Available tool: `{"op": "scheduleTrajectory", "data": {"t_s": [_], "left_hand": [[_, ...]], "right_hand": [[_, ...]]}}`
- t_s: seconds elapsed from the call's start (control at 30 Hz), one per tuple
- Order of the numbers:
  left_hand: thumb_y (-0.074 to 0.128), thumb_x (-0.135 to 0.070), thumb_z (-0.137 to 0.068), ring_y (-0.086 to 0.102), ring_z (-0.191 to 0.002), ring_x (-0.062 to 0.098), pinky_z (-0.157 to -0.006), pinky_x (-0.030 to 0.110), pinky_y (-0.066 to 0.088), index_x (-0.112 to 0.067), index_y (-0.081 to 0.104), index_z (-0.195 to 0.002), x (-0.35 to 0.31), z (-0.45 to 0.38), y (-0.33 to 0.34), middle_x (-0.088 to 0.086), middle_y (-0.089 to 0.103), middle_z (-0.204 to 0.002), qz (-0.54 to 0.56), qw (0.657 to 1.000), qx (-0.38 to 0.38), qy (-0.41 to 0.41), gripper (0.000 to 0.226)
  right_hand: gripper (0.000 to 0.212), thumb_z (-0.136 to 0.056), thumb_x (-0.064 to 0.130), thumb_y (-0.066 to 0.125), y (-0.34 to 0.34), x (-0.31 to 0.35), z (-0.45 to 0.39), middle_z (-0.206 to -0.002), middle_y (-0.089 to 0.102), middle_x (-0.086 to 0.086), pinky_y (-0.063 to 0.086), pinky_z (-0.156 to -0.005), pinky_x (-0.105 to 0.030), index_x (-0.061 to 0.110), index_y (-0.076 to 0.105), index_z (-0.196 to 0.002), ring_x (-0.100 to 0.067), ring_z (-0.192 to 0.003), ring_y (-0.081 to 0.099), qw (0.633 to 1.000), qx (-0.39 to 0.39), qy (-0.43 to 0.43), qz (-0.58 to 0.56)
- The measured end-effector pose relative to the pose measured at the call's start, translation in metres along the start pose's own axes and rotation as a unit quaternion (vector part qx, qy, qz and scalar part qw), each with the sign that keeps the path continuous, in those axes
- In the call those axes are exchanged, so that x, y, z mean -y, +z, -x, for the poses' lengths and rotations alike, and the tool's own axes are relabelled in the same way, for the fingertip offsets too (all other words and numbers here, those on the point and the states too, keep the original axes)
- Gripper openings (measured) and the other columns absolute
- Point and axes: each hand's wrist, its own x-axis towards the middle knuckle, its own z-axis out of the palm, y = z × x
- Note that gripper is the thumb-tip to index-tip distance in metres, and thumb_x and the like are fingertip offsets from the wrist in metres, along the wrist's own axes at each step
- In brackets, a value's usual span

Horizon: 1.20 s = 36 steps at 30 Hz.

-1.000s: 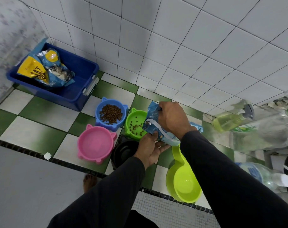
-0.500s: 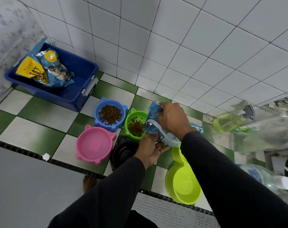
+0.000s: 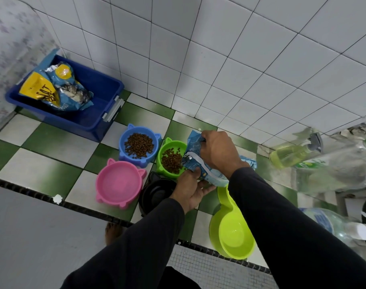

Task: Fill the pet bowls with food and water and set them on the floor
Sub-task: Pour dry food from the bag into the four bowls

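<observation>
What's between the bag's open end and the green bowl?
Nothing visible. The food bag, held by the right hand and left hand, has its open end right over the green bowl rim, kibble already inside.

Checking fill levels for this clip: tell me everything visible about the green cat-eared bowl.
The green bowl is glossy plastic, round, with a small cat ear showing at its far rim. It sits upright on the checkered floor, just right of the blue bowl and beyond the black bowl. Brown kibble covers much of its bottom. The tilted food bag, held by both the left hand and the right hand, overlaps its right rim and hides that side.
</observation>
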Motion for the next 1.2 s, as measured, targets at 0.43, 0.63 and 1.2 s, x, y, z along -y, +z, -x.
{"op": "scheduleTrajectory", "data": {"t_s": [0.43,0.63,1.2], "left_hand": [[0.045,-0.016,-0.11,0.069,-0.107,0.033,-0.082,0.051,0.059,-0.015,0.057,-0.134,-0.002,0.002,-0.003,0.015,0.07,-0.118,-0.007,1.0,-0.01,0.0,0.027],[0.046,-0.017,-0.11,0.07,-0.104,0.032,-0.081,0.05,0.06,-0.017,0.058,-0.13,-0.003,0.003,0.0,0.013,0.071,-0.116,-0.019,1.0,-0.011,0.001,0.024],[0.047,-0.017,-0.11,0.062,-0.123,0.034,-0.095,0.053,0.053,-0.023,0.059,-0.125,-0.003,0.013,0.008,0.011,0.067,-0.131,-0.118,0.992,-0.027,0.043,0.021]], "right_hand": [[0.01,-0.09,0.018,0.058,0.0,0.0,0.003,-0.088,0.07,-0.016,0.04,-0.062,-0.032,0.011,0.065,-0.092,-0.036,-0.077,0.062,1.0,-0.004,0.0,-0.013],[0.011,-0.09,0.017,0.059,0.0,-0.004,0.003,-0.083,0.065,-0.012,0.036,-0.062,-0.031,0.02,0.052,-0.082,-0.028,-0.068,0.051,1.0,-0.002,0.012,-0.02],[0.022,-0.081,0.013,0.055,0.001,-0.031,0.022,-0.059,0.046,0.003,0.035,-0.057,-0.027,0.024,0.044,-0.066,-0.028,-0.059,0.048,0.986,-0.07,0.081,-0.129]]}}
